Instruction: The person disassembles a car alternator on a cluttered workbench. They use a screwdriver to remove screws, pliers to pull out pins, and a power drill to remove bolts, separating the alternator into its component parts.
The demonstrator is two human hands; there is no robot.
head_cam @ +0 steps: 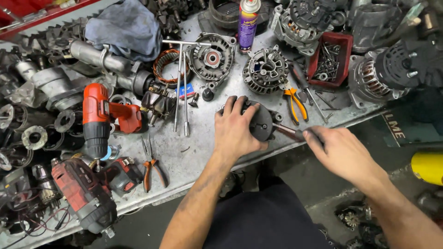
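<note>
While the left hand point(235, 131) clamps the black alternator point(261, 121), the right hand point(339, 150) grips a screwdriver point(288, 131) set against its cover; steady pressure needed.

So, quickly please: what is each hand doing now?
Left hand: closed on the dark round metal alternator part.
Right hand: closed on the dark-handled screwdriver.

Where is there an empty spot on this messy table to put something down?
The biggest bare patch of the metal table lies between the T-handle wrenches, the small orange pliers and the left hand. A smaller strip sits right of the yellow pliers, below the red screw bin. The left side and back are crowded with drills and alternator parts.
</note>
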